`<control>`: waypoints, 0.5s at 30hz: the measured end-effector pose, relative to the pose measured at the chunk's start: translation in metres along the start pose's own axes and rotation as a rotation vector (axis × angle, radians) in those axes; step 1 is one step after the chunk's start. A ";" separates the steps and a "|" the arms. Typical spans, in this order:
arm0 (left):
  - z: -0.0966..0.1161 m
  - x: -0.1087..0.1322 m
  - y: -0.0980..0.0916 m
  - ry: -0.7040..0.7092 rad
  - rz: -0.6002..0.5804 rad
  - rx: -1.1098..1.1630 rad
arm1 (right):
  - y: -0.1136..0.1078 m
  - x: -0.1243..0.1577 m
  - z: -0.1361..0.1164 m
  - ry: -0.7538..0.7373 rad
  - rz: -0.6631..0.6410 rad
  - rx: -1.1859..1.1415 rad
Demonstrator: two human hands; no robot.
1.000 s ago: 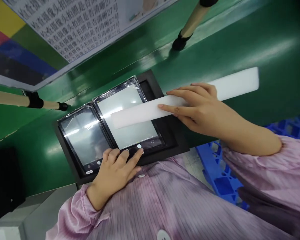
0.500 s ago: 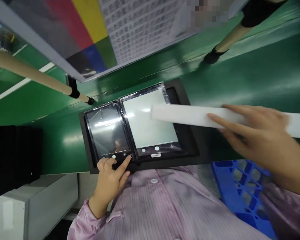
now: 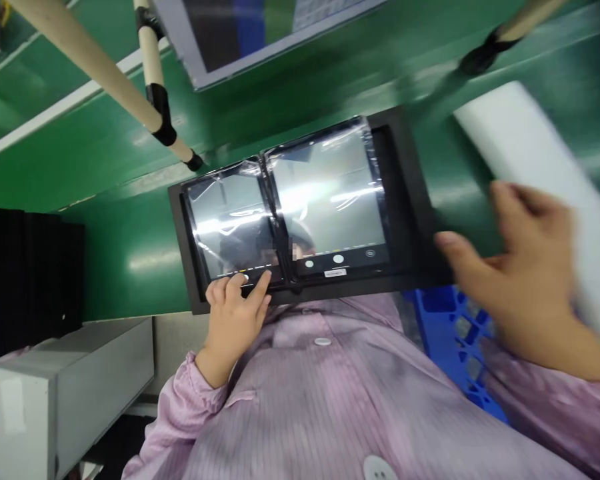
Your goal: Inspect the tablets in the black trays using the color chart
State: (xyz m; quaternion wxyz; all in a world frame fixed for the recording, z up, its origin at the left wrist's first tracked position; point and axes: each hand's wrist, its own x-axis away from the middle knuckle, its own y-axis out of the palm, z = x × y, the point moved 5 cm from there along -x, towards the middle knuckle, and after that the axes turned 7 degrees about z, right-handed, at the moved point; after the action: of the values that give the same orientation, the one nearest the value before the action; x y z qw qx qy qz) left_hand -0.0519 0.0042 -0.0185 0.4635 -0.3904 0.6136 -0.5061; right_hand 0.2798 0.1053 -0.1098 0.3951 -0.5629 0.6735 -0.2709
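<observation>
Two tablets with lit camera screens lie side by side in a black foam tray [image 3: 415, 200]. Over the lower edge of the left tablet [image 3: 230, 223] is my left hand [image 3: 237, 320], its index finger stretched onto the screen's lower right corner and nothing held. The right tablet [image 3: 330, 193] has a white label below its screen. To the right of the tray, my right hand [image 3: 535, 267] is spread, thumb apart from the fingers, with nothing between them. A long white strip [image 3: 545, 147] lies just beyond and beside it on the green table, blurred at its edges.
A framed colour chart [image 3: 250, 33] hangs over the far side of the green table [image 3: 145, 267]. Beige pipes [image 3: 95, 73] with black joints stand at the back left and right. Black boxes [image 3: 30, 273] and a grey case [image 3: 80, 380] are at left. Blue plastic pallet [image 3: 440, 333] below right.
My right hand has let go of the white strip, which has moved from over the right tablet to the far right and turned. The view has shifted. My left hand remains at the left tablet.
</observation>
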 end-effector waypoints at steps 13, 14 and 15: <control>-0.089 0.012 0.008 -0.880 0.035 0.457 | 0.040 -0.011 -0.025 0.121 -0.263 -0.335; -0.092 0.014 0.008 -0.989 0.136 0.572 | 0.041 -0.010 -0.021 0.162 -0.265 -0.394; -0.095 0.016 0.007 -1.095 0.232 0.701 | 0.042 -0.010 -0.018 0.197 -0.263 -0.448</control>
State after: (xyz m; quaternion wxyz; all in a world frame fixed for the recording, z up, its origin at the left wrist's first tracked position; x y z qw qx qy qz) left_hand -0.1478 0.0147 -0.0232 0.8598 -0.3486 0.1265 -0.3511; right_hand 0.2425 0.1228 -0.1314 0.1549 -0.6899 0.6729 -0.2174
